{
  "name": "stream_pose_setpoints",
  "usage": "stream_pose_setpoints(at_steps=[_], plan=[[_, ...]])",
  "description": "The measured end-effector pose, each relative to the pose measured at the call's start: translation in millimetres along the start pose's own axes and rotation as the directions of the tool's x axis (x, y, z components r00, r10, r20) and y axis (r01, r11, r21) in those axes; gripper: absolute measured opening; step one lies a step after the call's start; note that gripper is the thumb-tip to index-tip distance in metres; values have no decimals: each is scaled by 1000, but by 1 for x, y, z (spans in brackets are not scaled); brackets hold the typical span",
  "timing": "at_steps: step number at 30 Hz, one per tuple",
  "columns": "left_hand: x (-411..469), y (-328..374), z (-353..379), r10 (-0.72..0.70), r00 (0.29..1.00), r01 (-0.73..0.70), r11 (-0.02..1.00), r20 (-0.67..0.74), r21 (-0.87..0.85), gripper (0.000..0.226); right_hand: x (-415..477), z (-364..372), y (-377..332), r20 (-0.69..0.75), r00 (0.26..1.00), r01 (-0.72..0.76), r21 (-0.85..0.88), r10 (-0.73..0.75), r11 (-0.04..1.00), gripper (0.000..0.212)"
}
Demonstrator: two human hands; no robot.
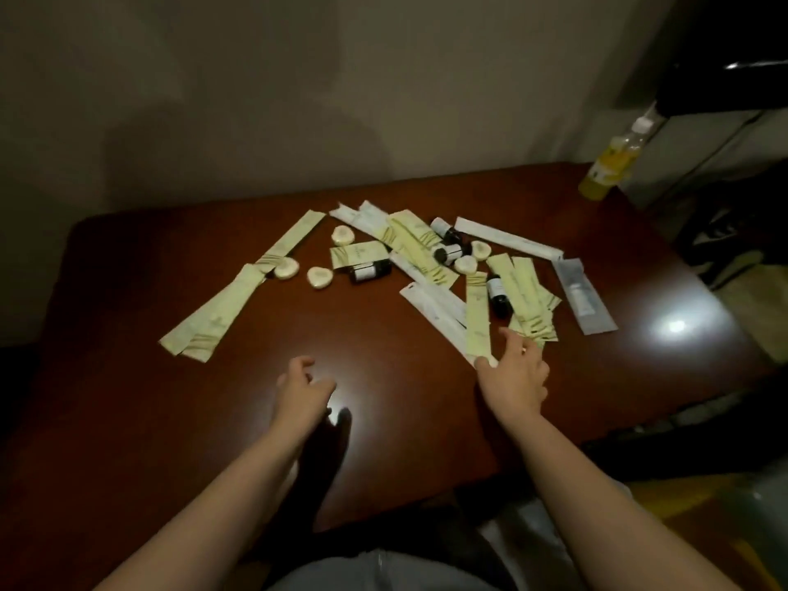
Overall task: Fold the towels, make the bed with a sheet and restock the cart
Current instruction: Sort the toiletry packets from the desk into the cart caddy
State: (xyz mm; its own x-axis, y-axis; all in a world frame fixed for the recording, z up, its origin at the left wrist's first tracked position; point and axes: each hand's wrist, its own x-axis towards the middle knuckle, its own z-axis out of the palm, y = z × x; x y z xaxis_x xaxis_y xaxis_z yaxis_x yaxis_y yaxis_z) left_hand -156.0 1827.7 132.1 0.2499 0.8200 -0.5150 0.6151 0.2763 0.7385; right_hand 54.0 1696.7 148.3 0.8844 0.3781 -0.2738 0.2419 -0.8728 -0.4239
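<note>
Beyond the fingers [511,339], five round soaps [319,277], four small dark bottles [370,270], one clear packet [584,297] and one yellow bottle [607,164]; long sachets [209,322] too overlapped to count.

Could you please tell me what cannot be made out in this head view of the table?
1. Print on the yellow sachets: too small and blurred to read.
2. Labels on the dark bottles: too small to read.
3. Contents of the clear packet: blurred in the dim light.
4. Right hand: its own back hides whether it touches the sachets.
5. Black object at top right: cut off by the frame edge.
</note>
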Motion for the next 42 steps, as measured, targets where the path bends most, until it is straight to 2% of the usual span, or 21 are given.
stream_pose_setpoints(at_steps=[4, 6, 9, 12, 15, 17, 21, 28, 29, 32, 35, 39, 42], plan=[[39, 48, 51, -40, 976, 34, 999, 214, 28, 47, 69, -26, 13, -38, 990, -132, 37, 133, 991, 67], [52, 66, 82, -90, 953, 81, 996, 291, 42, 49, 108, -31, 17, -1, 985, -169, 81, 170, 982, 71], [66, 85, 126, -172, 947, 183, 983, 273, -15, 54, 158, -30, 21, 100, 975, -209, 124, 198, 970, 78], [82, 103, 159, -245, 956, 271, 949, 162, -161, 58, 192, -25, 22, 170, 964, -223, 102, 204, 969, 78], [95, 121, 177, -311, 939, 342, 883, 145, -321, 71, 208, -22, 14, 226, 963, -175, 101, 149, 979, 77], [99, 133, 187, -330, 935, 355, 851, 132, -387, 61, 212, -20, 5, 278, 957, -99, 51, 81, 994, 75], [108, 152, 208, -368, 926, 373, 843, 89, -387, 51, 209, -11, -10, 337, 940, 68, -35, -52, 997, 69], [104, 164, 229, -281, 960, 261, 889, 2, -375, 7, 189, 9, -21, 444, 879, 158, 70, -173, 985, 54], [103, 163, 228, -279, 960, 258, 889, -1, -378, 7, 186, 10, -21, 460, 870, 147, 108, -181, 983, 53], [101, 152, 228, -249, 967, 246, 876, 48, -416, 34, 174, 12, -20, 512, 836, 88, 229, -197, 969, 49], [96, 143, 223, -230, 970, 241, 841, 82, -485, 45, 156, 14, -19, 524, 820, 104, 258, -230, 961, 51], [88, 128, 215, -262, 939, 344, 730, 223, -591, 37, 137, 15, -20, 548, 796, 126, 263, -256, 956, 52], [80, 117, 209, -290, 920, 392, 648, 265, -652, 35, 130, 9, -22, 592, 752, 105, 325, -289, 940, 49]])
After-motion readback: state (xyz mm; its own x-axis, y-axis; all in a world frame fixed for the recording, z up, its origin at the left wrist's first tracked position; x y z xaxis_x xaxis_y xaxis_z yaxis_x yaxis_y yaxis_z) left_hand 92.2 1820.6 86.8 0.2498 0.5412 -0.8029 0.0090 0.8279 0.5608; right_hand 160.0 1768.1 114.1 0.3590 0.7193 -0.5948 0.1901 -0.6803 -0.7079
